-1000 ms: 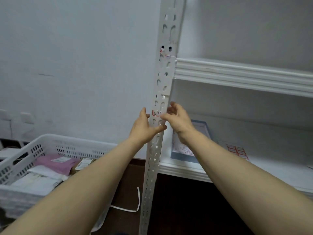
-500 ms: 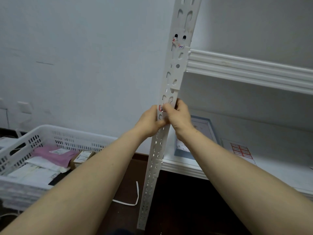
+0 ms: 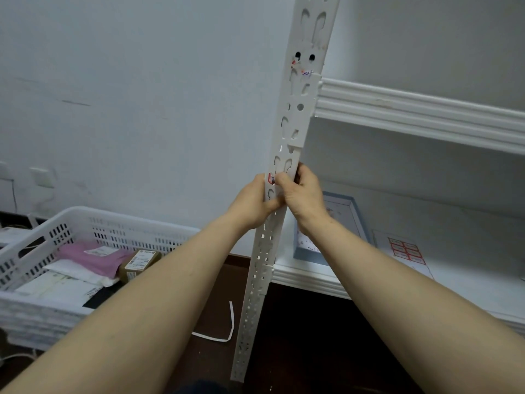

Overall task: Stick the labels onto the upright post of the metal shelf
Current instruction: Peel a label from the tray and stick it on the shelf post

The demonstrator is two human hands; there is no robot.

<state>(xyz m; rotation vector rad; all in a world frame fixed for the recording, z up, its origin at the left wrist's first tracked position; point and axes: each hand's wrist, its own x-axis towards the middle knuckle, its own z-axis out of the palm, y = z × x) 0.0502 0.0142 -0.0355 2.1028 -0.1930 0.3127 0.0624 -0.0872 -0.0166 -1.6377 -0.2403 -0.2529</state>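
Observation:
The white perforated upright post of the metal shelf runs from top centre down to the floor. A red-edged label sits on the post at hand height, mostly covered by fingers. My left hand grips the post from the left, thumb across its front. My right hand grips it from the right, thumb pressing on the label. An older label with red and blue marks is stuck higher up. A sheet of red labels lies on the lower shelf.
A white plastic crate with parcels stands at the lower left. A blue-edged box sits on the lower shelf board. An upper shelf board juts right. A white paper strip lies on the dark floor.
Both hands have closed in on the post and now cover most of the label. The view has shifted, so the post leans more to the right.

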